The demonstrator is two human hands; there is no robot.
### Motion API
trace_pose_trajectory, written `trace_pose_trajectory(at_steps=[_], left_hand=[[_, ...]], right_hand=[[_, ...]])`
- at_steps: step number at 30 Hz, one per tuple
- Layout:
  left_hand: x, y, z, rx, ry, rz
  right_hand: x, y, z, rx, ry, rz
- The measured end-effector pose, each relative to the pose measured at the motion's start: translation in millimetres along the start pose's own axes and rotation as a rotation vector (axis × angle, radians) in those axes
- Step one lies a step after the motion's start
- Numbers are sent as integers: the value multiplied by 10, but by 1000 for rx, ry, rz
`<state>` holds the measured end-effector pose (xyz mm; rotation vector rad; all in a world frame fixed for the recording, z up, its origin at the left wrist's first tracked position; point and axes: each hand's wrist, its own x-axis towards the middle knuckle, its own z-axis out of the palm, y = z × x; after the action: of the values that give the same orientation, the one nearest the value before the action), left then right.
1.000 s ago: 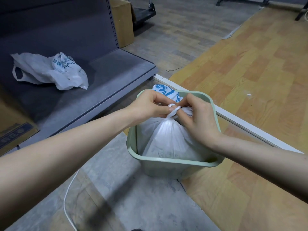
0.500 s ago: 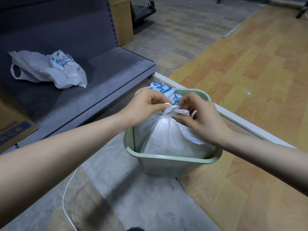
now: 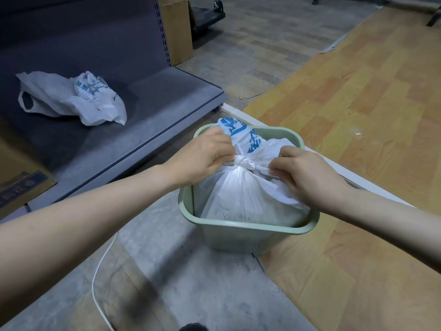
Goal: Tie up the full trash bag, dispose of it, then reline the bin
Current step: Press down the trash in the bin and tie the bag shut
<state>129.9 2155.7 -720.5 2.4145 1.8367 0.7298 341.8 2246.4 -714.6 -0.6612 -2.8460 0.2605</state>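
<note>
A full white trash bag [image 3: 238,194] with blue print sits inside a pale green bin [image 3: 248,229] on the floor. Its top is gathered into a knot [image 3: 244,163] between my hands. My left hand [image 3: 205,154] grips the bag's handle end on the knot's left side. My right hand [image 3: 303,174] pinches the other handle end on the right, and the two ends are stretched apart. A spare white plastic bag [image 3: 71,99] with blue print lies crumpled on the grey shelf to the left.
A low grey shelf base [image 3: 143,130] stands left of the bin, with cardboard boxes [image 3: 21,185] at its near end and behind its upright. A white cable [image 3: 100,271] trails over the concrete floor. Wood-pattern flooring [image 3: 358,91] spreads to the right behind a white strip.
My hands have moved apart from the middle, drawing the two handle ends outward. The loose gather has become a tight knot on top of the bag.
</note>
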Motion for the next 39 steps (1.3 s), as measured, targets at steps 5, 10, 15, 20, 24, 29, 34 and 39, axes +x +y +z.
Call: trace_pose_trajectory(at_steps=[5,10,15,20,24,29,34,39], left_hand=[[27,13,29,160,-71,111],[36,4,40,164,-122,116],[18,-22,58,91,-131,87],[15,-56,73,80,-147,55],[9,-73,77,76,-139,48],[-27,-113,81,128,-110,47],[-37,-156,88,160,-117,79],[24,-166,96,271,-136,129]], right_hand=[[-82,71,-20,-102,-21,-89],[-145,168,-102,-183,-25,-148],[-209,247,-147,-190,-29,-204],[-247,285,-173,-200,16,-288],[-242,356,-146,-217,120,-430],[-191,374,-87,-235,171,-327],[22,123,-45,-144,148,-223],[194,-112,66,-292,23,-85]])
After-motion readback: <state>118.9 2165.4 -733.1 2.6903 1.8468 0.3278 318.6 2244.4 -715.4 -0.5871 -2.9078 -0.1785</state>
